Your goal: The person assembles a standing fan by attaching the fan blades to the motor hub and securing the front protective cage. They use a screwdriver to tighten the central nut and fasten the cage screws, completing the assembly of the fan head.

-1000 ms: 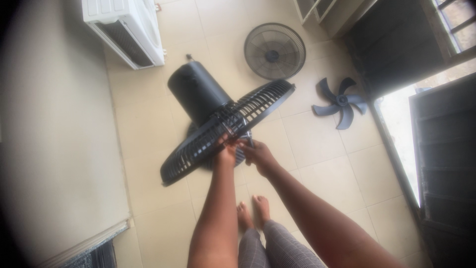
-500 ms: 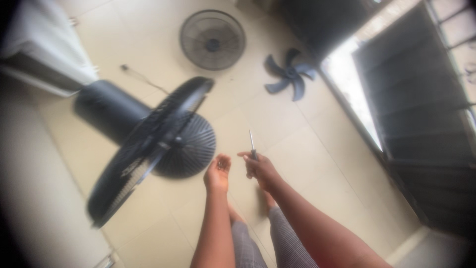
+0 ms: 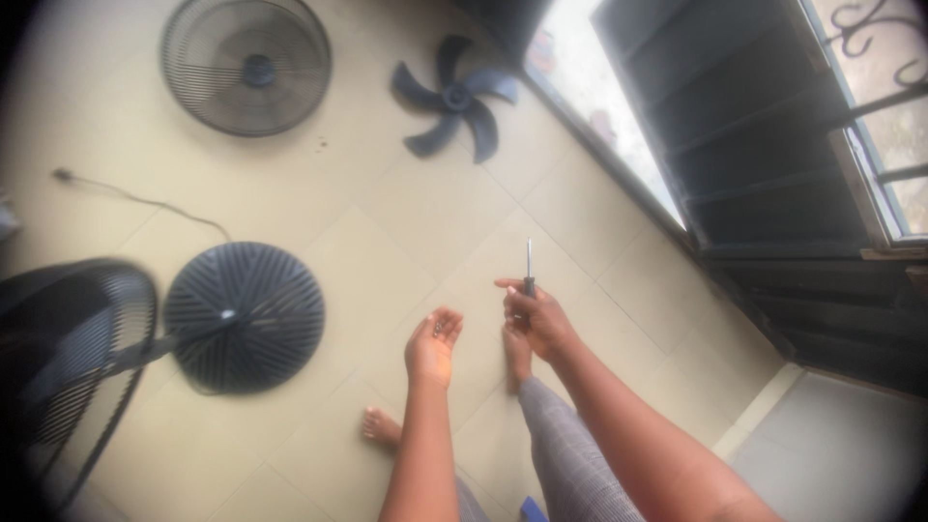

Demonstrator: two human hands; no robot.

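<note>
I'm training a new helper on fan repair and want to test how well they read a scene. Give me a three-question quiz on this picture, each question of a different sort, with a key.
1. True or false: the right hand holds a screwdriver with its shaft pointing up and away from the person.
2. Multiple choice: what lies in the cupped left hand? A) a fan blade B) small dark bits, perhaps screws C) a cable
3. Short answer: which two loose fan parts lie on the tiled floor at the top of the view?

Key
1. True.
2. B; too small to tell exactly what they are.
3. The round wire grille and the five-bladed propeller.
</note>
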